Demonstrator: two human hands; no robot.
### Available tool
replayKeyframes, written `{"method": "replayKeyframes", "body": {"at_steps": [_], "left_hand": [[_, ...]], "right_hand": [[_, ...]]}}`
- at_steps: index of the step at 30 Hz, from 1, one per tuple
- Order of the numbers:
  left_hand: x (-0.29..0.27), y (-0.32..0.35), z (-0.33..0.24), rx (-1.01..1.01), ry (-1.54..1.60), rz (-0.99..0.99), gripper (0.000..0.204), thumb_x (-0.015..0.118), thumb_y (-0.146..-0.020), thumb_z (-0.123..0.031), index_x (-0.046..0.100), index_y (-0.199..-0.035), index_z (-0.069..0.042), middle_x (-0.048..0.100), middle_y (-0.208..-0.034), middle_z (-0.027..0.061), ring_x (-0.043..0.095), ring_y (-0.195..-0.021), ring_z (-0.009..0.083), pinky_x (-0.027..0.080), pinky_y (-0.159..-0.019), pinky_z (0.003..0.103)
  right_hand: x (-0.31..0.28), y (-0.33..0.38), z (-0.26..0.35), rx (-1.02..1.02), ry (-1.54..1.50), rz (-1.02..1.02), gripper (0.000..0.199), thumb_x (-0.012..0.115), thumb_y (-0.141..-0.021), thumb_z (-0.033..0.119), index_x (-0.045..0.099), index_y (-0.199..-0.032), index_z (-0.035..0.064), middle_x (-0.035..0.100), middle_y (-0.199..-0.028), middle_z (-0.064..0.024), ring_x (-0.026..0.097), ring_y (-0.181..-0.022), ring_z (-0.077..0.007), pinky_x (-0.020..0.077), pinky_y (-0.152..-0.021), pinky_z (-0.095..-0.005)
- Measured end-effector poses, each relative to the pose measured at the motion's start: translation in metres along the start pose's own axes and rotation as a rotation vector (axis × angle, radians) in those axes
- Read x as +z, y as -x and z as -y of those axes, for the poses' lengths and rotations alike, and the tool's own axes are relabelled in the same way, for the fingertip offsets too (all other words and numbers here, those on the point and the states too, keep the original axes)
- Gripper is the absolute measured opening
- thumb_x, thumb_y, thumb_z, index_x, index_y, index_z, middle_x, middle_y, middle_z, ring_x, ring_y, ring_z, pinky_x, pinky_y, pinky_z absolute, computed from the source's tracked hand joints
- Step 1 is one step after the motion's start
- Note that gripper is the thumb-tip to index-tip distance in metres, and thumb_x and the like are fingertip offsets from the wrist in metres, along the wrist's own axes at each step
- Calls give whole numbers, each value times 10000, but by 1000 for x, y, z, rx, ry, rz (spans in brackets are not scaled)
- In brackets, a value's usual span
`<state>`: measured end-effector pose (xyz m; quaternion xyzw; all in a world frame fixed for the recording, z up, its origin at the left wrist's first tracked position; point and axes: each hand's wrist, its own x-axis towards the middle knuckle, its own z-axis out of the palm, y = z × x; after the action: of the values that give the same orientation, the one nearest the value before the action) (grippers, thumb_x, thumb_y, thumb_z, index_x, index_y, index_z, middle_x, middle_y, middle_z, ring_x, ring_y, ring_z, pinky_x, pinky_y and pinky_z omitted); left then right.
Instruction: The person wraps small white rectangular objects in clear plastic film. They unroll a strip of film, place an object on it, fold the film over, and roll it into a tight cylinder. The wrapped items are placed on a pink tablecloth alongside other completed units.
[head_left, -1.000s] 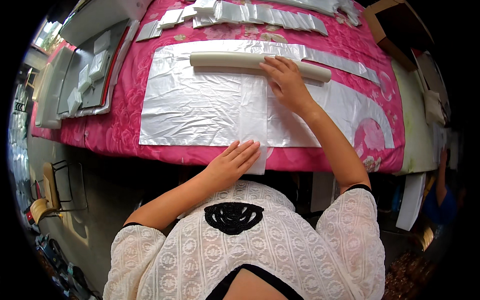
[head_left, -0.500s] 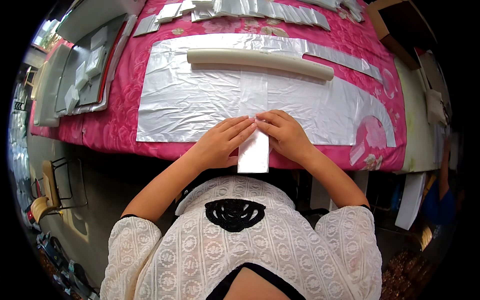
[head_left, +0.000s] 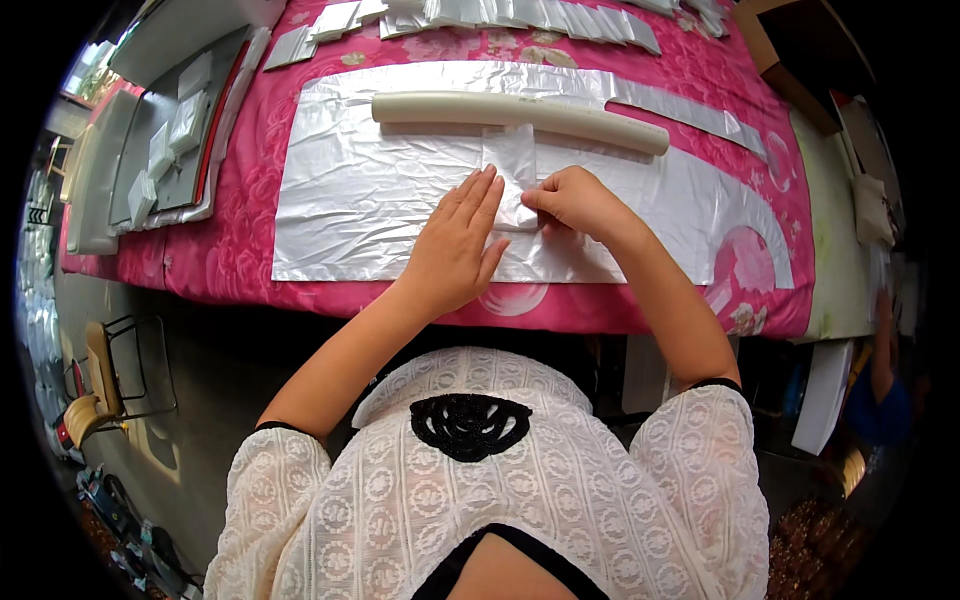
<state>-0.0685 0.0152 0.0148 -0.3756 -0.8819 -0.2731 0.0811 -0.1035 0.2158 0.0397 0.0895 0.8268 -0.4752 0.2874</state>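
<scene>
fingers of right hand [head_left: 572,200] pinch clear plastic bag [head_left: 512,172]; left hand [head_left: 455,245] lies flat, fingers spread.

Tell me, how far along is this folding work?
Done, it seems: a row of folded silver pieces lies at the table's far edge. In hand: the left hand presses flat and the right hand pinches a small clear sheet on the big silver sheet. Left: that fold looks unfinished.
</scene>
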Motion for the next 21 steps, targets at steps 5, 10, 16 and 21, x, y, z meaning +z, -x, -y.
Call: {"method": "replayKeyframes", "body": {"at_steps": [5,10,16,21], "left_hand": [[20,10,-4,-74,-179,190,660,491,-872,-329,279,-1367,52,242,-1446,220,233,-1349,338,178,-1103,424],[17,5,-4,-44,-192,133,626,546,-832,-298,362,-1314,55,356,-1381,212,328,-1296,323,240,-1072,423],[7,-12,5,-3,-132,70,525,614,-712,-142,486,-1181,57,508,-1222,184,484,-1144,295,376,-960,392],[7,-20,9,19,-218,135,455,598,-667,-62,529,-1104,46,551,-1141,167,521,-1085,277,414,-903,377]], "right_hand": [[8,5,-1,-57,182,-90,242,658,-785,229,650,-819,-11,650,-758,-119,623,-654,-192,479,-596,-322],[26,17,-27,-818,730,-613,498,691,-740,176,518,-1177,10,472,-1266,-172,461,-1145,-321,421,-922,-380],[12,0,-26,-1036,770,-343,368,563,-813,89,546,-1169,-5,535,-1234,-153,487,-1159,-306,392,-993,-376],[6,-7,-27,-1003,689,-340,350,516,-801,28,575,-1145,3,558,-1215,-142,506,-1149,-286,406,-983,-360]]}}
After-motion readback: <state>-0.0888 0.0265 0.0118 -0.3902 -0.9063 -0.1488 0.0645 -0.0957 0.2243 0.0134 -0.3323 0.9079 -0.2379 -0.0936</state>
